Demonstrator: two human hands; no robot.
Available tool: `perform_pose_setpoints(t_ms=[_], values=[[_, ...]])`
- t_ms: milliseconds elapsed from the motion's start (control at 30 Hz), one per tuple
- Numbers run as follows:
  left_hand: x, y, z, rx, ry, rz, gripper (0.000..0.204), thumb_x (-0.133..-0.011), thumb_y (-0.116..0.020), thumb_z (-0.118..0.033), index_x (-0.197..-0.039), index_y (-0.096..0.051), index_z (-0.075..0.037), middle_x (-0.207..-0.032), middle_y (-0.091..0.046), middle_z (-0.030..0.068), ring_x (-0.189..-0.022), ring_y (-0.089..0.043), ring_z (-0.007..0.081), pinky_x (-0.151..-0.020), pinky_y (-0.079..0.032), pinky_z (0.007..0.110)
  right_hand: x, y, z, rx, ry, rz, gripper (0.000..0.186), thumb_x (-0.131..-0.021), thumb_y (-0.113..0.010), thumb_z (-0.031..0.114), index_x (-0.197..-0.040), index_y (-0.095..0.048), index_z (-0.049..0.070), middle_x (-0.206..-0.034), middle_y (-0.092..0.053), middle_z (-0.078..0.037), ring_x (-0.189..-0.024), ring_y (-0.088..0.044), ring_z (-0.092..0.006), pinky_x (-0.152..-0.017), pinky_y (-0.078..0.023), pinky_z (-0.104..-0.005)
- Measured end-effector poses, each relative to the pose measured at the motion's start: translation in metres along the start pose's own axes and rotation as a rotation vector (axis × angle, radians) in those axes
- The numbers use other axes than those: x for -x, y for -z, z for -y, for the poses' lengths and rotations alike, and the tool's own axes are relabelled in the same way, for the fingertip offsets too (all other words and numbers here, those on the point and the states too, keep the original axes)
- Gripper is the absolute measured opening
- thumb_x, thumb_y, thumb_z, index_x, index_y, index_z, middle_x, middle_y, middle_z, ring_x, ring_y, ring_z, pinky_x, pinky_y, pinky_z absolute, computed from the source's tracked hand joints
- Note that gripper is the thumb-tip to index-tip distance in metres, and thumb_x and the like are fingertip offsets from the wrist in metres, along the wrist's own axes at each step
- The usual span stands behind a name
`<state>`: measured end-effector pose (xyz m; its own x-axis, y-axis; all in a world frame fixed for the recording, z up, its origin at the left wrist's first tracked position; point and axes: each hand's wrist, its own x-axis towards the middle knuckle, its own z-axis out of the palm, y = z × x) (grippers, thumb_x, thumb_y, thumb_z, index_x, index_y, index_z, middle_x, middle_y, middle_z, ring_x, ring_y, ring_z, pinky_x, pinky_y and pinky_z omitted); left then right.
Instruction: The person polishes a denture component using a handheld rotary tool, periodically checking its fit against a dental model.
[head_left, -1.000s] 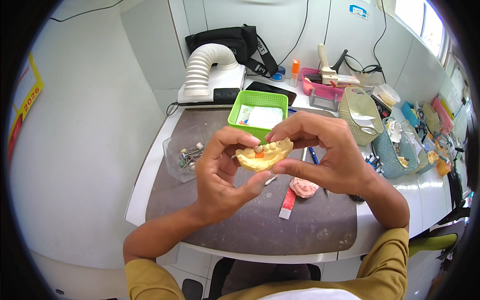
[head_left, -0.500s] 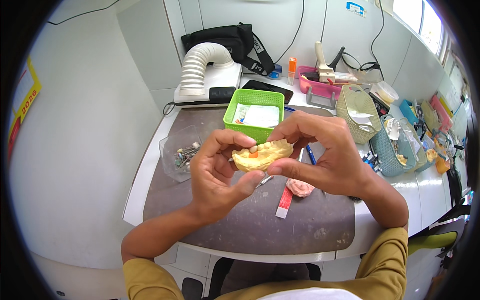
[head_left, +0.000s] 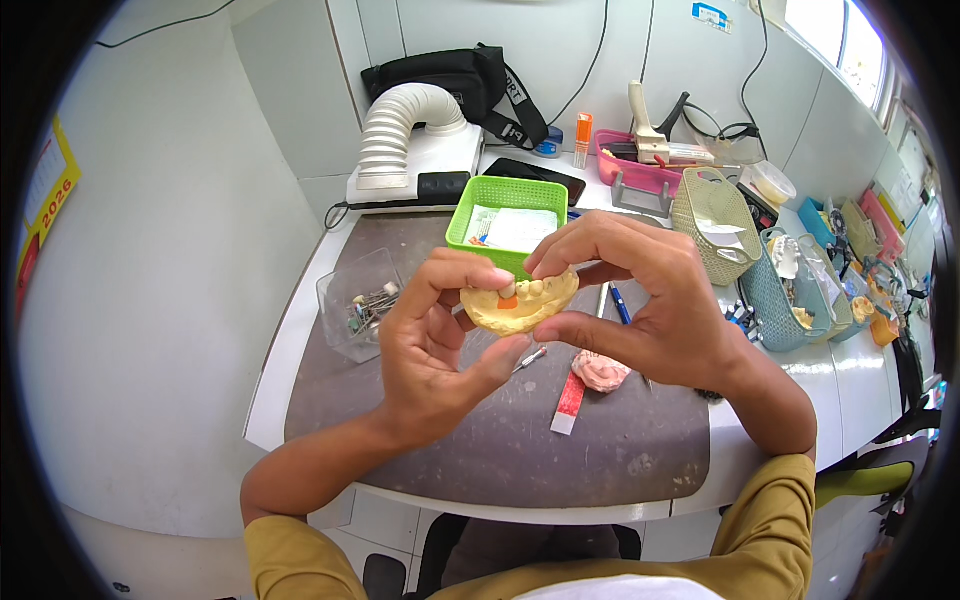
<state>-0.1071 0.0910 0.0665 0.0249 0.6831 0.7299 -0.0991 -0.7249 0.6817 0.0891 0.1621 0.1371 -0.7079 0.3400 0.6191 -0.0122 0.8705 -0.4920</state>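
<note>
A yellow plaster dental model (head_left: 520, 307) with a row of teeth and a small orange patch is held up above the grey mat. My left hand (head_left: 435, 330) grips its left end between thumb and fingers. At the other end, my right hand (head_left: 640, 300) pinches it the same way, fingertips close to the teeth. Below the hands, a pink dental piece (head_left: 600, 371) lies on the mat beside a red and white strip (head_left: 568, 404). Partly hidden behind the right hand is a blue pen (head_left: 621, 306). A thin metal instrument (head_left: 530, 360) shows under the model.
A green basket (head_left: 462, 217) with papers stands behind the model. Left of my hands is a clear container (head_left: 345, 340) of small rotary tools. A white machine with a ribbed hose (head_left: 385, 120) stands at the back left. Beige (head_left: 700, 250) and blue-grey (head_left: 800, 335) baskets line the right side.
Both hands still hold the dental model. It has tipped and shifted slightly left and up, so more of its inner face shows.
</note>
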Motion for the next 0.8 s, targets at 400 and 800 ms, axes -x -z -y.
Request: perform_pose_setpoints(t_ms=[400,800], values=[[0.0022,-0.0035,-0.0023,-0.038,-0.014,-0.037,0.057,-0.077,-0.075,0.002,-0.123,-0.042,0.0,-0.118,-0.051,0.0106,-0.113,-0.055,0.0168,-0.098,-0.047,0.032,0.0029,-0.0041,-0.0035,-0.118,-0.092,0.029,0.034,-0.079,-0.08,0.014,-0.101,-0.059,0.0,-0.105,-0.066,-0.011,-0.096,-0.069,-0.022,-0.086,-0.058,-0.0337],[-0.0004,-0.0019,-0.0024,-0.102,-0.044,-0.021,0.05,-0.077,-0.072,0.006,-0.12,-0.047,-0.002,-0.117,-0.046,0.0093,-0.115,-0.052,0.0172,-0.099,-0.047,0.033,0.0024,-0.0039,0.0011,0.216,0.116,-0.088,0.033,-0.069,-0.085,0.008,-0.092,-0.061,0.004,-0.114,-0.059,-0.013,-0.096,-0.064,-0.0228,-0.078,-0.055,-0.0343]])
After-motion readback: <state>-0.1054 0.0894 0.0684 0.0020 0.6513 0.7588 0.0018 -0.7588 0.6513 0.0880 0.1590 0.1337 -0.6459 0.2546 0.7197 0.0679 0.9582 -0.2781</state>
